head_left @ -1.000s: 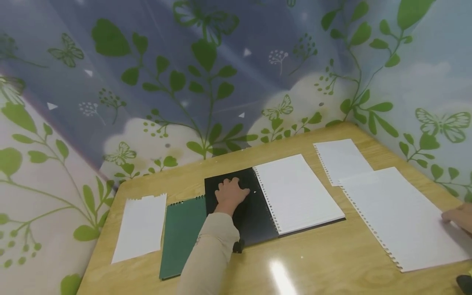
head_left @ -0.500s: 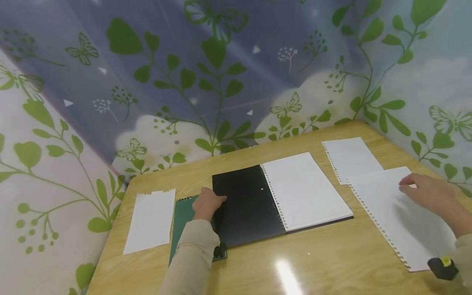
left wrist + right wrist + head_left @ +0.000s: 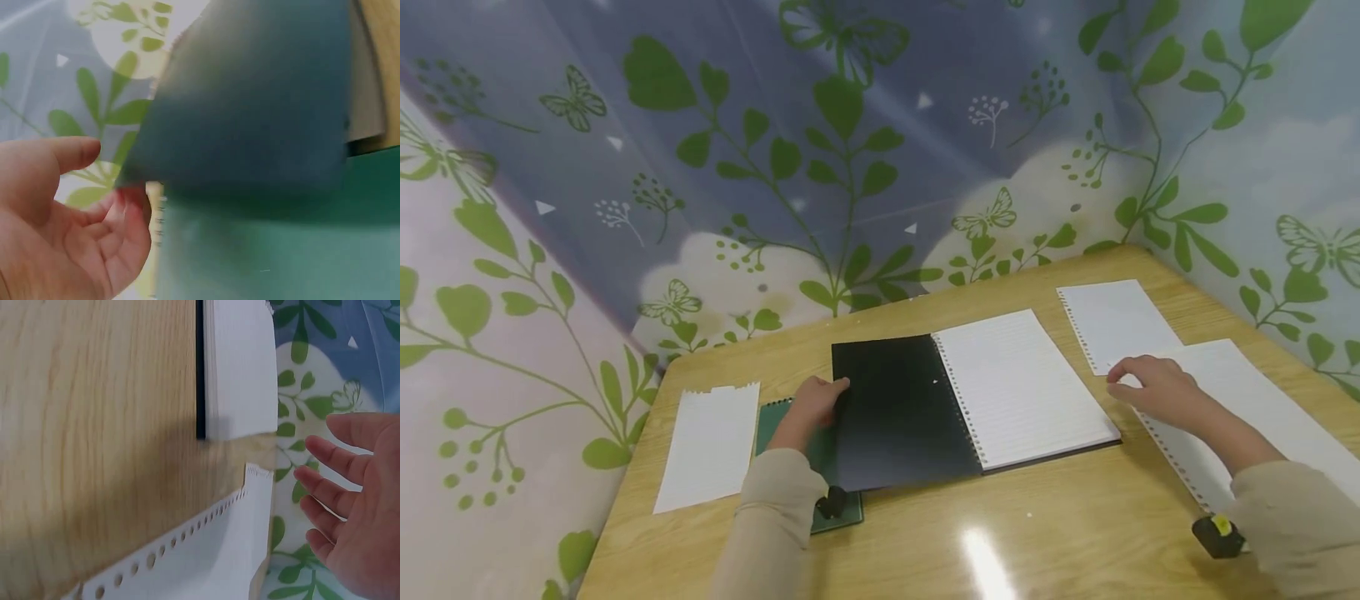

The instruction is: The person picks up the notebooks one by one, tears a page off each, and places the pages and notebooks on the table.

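A spiral notebook (image 3: 1015, 387) lies open in the middle of the table, white lined pages on the right. Its black cover (image 3: 898, 417) is on the left, with the outer edge lifted. My left hand (image 3: 807, 410) is at that edge; in the left wrist view its fingers (image 3: 134, 228) hook at the cover's corner while the thumb stands apart. Under the cover lies a green spiral notebook (image 3: 262, 256), partly hidden. Above the table, between the pages and a large loose sheet (image 3: 1240, 392), my right hand (image 3: 1165, 393) holds nothing, its fingers loosely bent.
Another loose sheet (image 3: 1116, 321) lies at the back right, partly beneath the large one. A torn-edged sheet (image 3: 709, 450) is at the left. Wooden table (image 3: 940, 542) surface shows in front of the notebook. Patterned cloth walls (image 3: 880, 158) stand behind and at the sides.
My left hand has moved left from the middle of the black cover to its outer edge, which has risen. My right hand has come left from the far right across the large sheet.
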